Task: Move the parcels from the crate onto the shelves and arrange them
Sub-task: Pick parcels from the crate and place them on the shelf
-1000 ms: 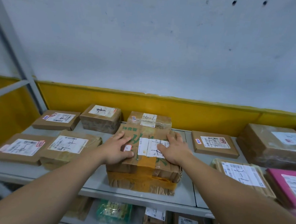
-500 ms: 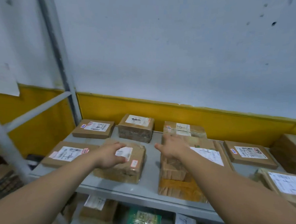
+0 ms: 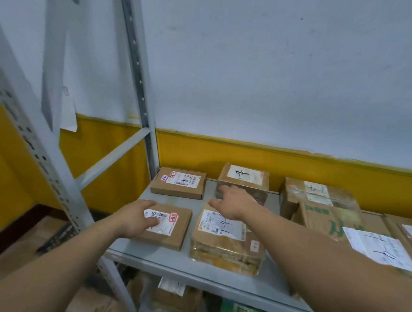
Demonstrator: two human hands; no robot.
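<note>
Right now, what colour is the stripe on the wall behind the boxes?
Yellow. The stripe runs under the pale wall, seen best in the head view.

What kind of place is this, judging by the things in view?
Most likely a parcel storeroom or courier pickup point. Cardboard parcels with shipping labels lie in rows on a grey metal shelf, held by a slotted steel post, and more packages sit on the level below.

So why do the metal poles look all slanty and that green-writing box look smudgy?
Head view: the wide-angle lens tilts the shelf posts outward; the green-printed box is smeared, probably motion blur; lighting is soft and even.
</note>
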